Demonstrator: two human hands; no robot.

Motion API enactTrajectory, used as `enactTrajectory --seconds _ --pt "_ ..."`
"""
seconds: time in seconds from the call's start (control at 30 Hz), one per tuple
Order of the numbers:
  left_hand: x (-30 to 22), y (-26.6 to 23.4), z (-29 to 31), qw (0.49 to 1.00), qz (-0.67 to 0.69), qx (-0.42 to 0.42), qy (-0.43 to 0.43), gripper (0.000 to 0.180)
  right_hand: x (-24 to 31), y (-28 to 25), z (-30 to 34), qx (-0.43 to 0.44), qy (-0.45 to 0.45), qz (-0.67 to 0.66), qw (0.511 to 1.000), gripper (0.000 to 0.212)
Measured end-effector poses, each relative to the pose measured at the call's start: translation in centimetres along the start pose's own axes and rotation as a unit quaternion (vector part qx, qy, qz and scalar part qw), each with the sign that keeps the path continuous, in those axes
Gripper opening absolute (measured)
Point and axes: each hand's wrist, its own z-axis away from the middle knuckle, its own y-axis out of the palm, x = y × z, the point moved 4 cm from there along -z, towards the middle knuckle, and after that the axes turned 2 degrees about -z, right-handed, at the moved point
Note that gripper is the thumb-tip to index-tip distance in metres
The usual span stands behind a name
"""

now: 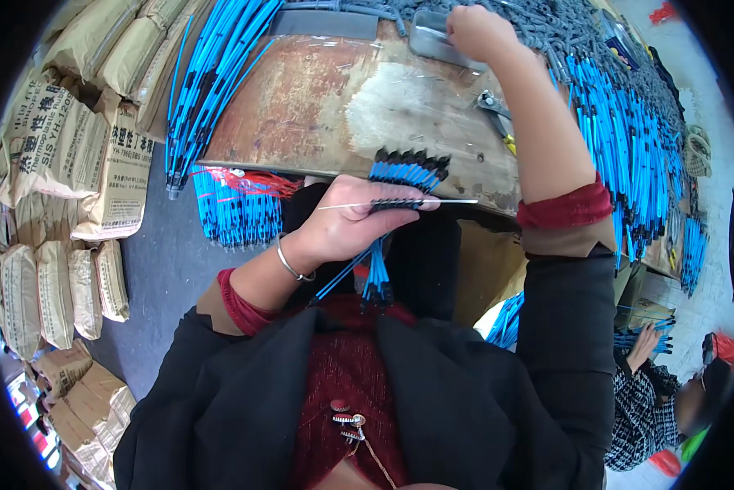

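Note:
My left hand (359,211) is closed around a bundle of thin blue tubes (412,174) with black ends, just off the table's near edge. A thin metal rod (458,201) lies crosswise over the bundle, pinned by my fingers and thumb, with a row of small dark pieces along it. The lower tube ends (375,278) hang beneath my hand. Up at the far side of the table, my right hand (483,34) is bent inward over a small clear plastic tray (422,47). Its fingertips are pressed together, and whatever they pinch is hidden.
Pliers with yellow handles (507,137) lie on the worn wooden table (293,106). Blue tubes (211,82) overhang its left edge, more (628,155) the right. Grey corded pieces (538,20) pile up behind. Paper sacks (56,155) stack at left; another person's hand (646,343) shows lower right.

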Motion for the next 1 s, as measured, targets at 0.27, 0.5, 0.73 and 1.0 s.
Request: enactTrajectory --seconds 0.27,0.5,0.73,1.0 --pt "-0.5 0.7 -0.1 1.000 -0.025 0.015 -0.007 0.020 -0.4 -1.2 3.4 -0.175 0.006 -0.035 0.984 0.017" --pt "-0.1 0.8 0.9 0.998 -0.042 -0.020 -0.032 0.019 2.6 -7.0 18.6 -0.236 0.024 -0.507 0.828 0.016" --pt "-0.3 1.5 0.2 0.997 -0.039 -0.035 -0.053 0.018 5.3 -6.6 26.7 -0.299 -0.077 -0.363 0.879 0.012" --pt "-0.4 1.5 0.0 0.997 -0.050 -0.052 -0.034 0.018 6.3 -6.8 26.8 -0.331 -0.052 -0.357 0.872 0.017"
